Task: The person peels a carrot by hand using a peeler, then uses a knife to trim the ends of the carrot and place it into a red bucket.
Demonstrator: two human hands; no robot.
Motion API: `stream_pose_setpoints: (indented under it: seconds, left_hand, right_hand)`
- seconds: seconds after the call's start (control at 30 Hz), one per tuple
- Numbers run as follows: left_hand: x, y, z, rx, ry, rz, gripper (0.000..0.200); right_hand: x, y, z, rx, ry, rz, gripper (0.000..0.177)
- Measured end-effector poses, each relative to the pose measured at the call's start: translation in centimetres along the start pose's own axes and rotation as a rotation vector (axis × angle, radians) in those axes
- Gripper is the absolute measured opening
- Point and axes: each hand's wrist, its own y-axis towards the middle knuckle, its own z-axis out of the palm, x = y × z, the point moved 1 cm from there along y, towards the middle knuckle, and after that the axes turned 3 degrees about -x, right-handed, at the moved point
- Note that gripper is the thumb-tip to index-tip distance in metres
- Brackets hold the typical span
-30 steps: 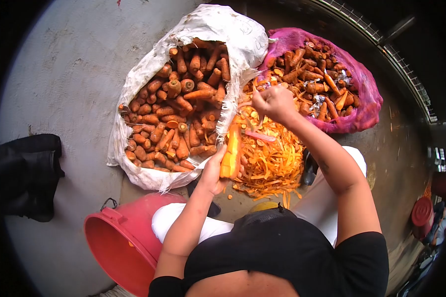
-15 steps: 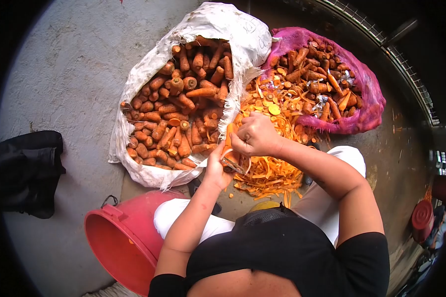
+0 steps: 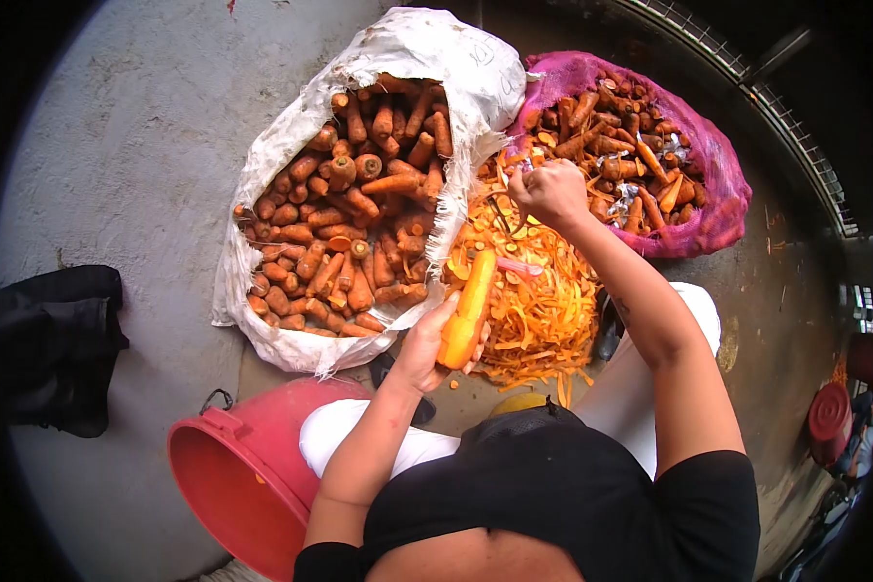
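My left hand (image 3: 425,347) is closed around a peeled, bright orange carrot (image 3: 468,308) that points upward and away from me. Up and to the right, my right hand (image 3: 553,192) is closed above the heap of orange peelings (image 3: 543,315); a thin dark implement, possibly a peeler, shows beside its fingers, partly hidden. A white sack (image 3: 286,136) full of unpeeled carrots (image 3: 344,173) lies open on the left of the peelings. The pink mesh sack (image 3: 723,184) at the upper right holds more carrots and bits of foil-like scrap.
A red bucket (image 3: 262,436) lies tilted at the lower left, near my knee. Dark cloth (image 3: 63,335) is on the floor at the far left. A red round container (image 3: 829,415) and part of a person (image 3: 868,441) show at the far right.
My right hand has moved up and away from the carrot, towards the pink sack. The carrot in my left hand is now fully visible, with its surface bare.
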Motion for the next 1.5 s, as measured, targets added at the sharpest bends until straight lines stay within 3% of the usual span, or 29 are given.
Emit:
stream_pose_setpoints:
  seconds: [0.1, 0.2, 0.23, 0.3, 0.33, 0.43, 0.57, 0.63, 0.73, 0.8, 0.83, 0.87, 0.9, 0.97, 1.07, 1.17, 1.3, 1.37, 1.5]
  left_hand:
    - [0.4, 0.5, -1.1, -0.074, -0.062, 0.045, 0.049]
    - [0.6, 1.7, -2.9, -0.091, -0.160, 0.055, 0.046]
    - [0.5, 1.7, -2.5, -0.179, -0.150, 0.090, 0.044]
    - [0.3, 1.8, -1.3, -0.355, -0.129, 0.156, 0.042]
    - [0.1, 1.9, -1.0, -0.412, -0.194, 0.070, 0.038]
    - [0.7, 2.8, -2.3, -0.335, -0.281, 0.080, 0.037]
    - [0.7, 3.4, -3.0, -0.034, -0.268, 0.085, 0.037]
    - [0.3, 2.8, -1.2, -0.128, -0.237, 0.122, 0.038]
    - [0.5, 1.9, -1.3, -0.143, -0.123, 0.103, 0.039]
    - [0.2, 0.9, 0.0, -0.207, -0.057, 0.033, 0.046]
    - [0.1, 0.6, 0.2, -0.121, -0.027, 0.027, 0.047]
    - [-0.1, 0.1, 0.1, -0.035, 0.001, 0.023, 0.048]
    - [-0.3, -0.1, 0.1, 0.052, 0.032, 0.021, 0.049]
    - [-0.6, -0.2, -0.2, 0.023, 0.045, 0.023, 0.053]
    - [-0.2, 0.4, -1.1, -0.118, -0.001, 0.079, 0.050]
    - [-0.4, 1.2, -2.0, -0.047, -0.147, 0.077, 0.048]
    - [0.0, 1.7, -1.6, -0.296, -0.117, 0.164, 0.047]
    - [0.4, 2.7, -2.4, -0.323, -0.205, 0.106, 0.042]
    - [0.3, 2.9, -2.7, -0.227, -0.260, 0.084, 0.039]
  right_hand:
    - [1.7, -0.1, -0.2, 0.116, 0.103, 0.134, 0.042]
    - [5.7, -1.0, -2.2, 0.257, 0.348, 0.031, 0.039]
    - [6.8, -1.8, -2.1, 0.126, 0.389, -0.118, 0.037]
    - [8.7, -3.0, -2.6, 0.146, 0.420, -0.269, 0.035]
    - [9.4, -3.4, -2.8, 0.113, 0.457, -0.332, 0.036]
    - [10.3, -4.2, -2.4, 0.057, 0.527, -0.396, 0.039]
    - [9.8, -3.8, -2.6, 0.069, 0.472, -0.381, 0.036]
    - [9.6, -3.6, -2.6, 0.050, 0.499, -0.400, 0.037]
    - [8.5, -3.1, -2.1, 0.070, 0.496, -0.295, 0.039]
    - [5.3, -1.1, -1.7, 0.109, 0.296, -0.093, 0.042]
    - [3.3, -0.3, -1.5, 0.133, 0.263, -0.044, 0.041]
    - [1.5, 0.0, -0.8, 0.024, 0.028, -0.161, 0.041]
    - [0.7, 0.2, -0.5, 0.104, -0.076, -0.055, 0.041]
    - [-0.4, -0.3, 0.0, 0.185, -0.018, 0.188, 0.045]
    - [1.1, -0.3, -0.7, 0.174, 0.186, 0.279, 0.045]
    - [4.2, -0.6, -1.9, 0.207, 0.406, 0.166, 0.043]
    - [8.8, -2.7, -3.1, 0.094, 0.484, -0.262, 0.037]
    - [10.1, -3.5, -3.0, 0.044, 0.519, -0.375, 0.037]
    - [10.4, -3.7, -2.7, 0.037, 0.485, -0.422, 0.038]
